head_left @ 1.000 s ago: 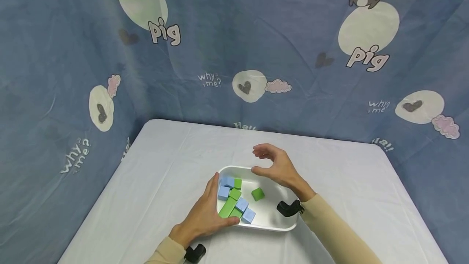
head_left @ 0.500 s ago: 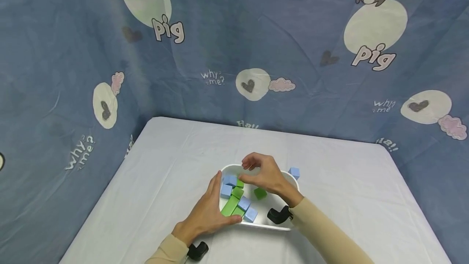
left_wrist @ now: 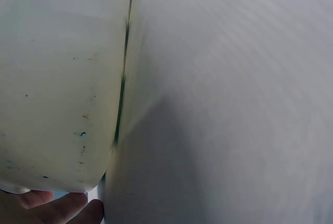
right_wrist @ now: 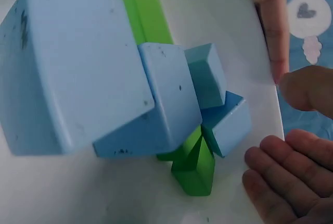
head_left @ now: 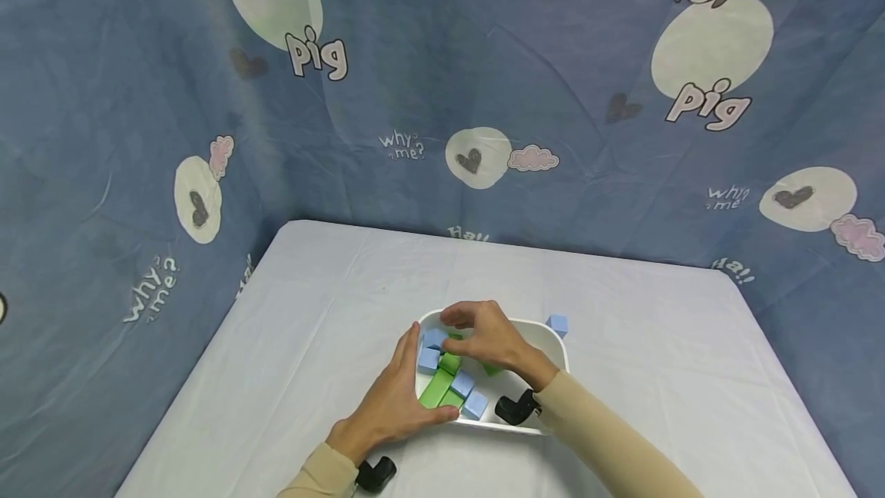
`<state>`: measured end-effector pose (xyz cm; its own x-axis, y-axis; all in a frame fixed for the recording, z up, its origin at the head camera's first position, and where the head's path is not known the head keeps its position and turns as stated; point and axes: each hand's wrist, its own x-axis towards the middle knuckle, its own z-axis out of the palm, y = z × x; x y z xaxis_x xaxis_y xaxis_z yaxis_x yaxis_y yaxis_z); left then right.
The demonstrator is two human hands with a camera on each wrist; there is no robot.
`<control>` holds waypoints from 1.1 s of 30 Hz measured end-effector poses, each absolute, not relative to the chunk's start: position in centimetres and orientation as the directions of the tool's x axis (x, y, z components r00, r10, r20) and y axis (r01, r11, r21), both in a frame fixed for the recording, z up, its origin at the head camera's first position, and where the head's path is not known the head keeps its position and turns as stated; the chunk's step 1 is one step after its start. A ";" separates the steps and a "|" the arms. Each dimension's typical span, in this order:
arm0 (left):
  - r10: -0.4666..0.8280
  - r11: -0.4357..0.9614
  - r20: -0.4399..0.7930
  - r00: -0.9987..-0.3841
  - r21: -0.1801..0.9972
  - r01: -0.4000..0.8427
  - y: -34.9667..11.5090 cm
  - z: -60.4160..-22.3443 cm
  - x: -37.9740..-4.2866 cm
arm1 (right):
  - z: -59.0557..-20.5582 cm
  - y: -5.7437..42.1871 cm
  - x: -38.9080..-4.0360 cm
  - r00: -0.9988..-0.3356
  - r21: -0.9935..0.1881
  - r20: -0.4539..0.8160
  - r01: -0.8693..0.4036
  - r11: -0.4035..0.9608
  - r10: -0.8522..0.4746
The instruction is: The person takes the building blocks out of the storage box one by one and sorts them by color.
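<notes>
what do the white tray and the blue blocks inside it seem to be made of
White tray: probably plastic, smooth and thin-walled with rounded corners. Blue blocks: perhaps painted wood or plastic; matte, with dark specks on smooth faces.

Soft, fairly even light falls on the plain white tablecloth (head_left: 366,306) in the head view; the blue printed fabric backdrop (head_left: 387,60) is dimmer. A faint shadow lies nearside of the white round-cornered tray (head_left: 544,338). The left wrist view looks hazy, with 1 broad grey shadow; the right wrist view is cool-toned.
</notes>
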<state>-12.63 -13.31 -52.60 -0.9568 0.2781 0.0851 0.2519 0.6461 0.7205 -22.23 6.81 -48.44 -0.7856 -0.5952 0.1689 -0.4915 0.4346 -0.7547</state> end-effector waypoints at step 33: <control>0.282 0.605 0.135 -0.950 0.743 0.285 -13.2 -52.7 -12.6 | -49.5 4.3 -22.5 -0.700 -0.557 0.100 -0.628 0.543 -0.707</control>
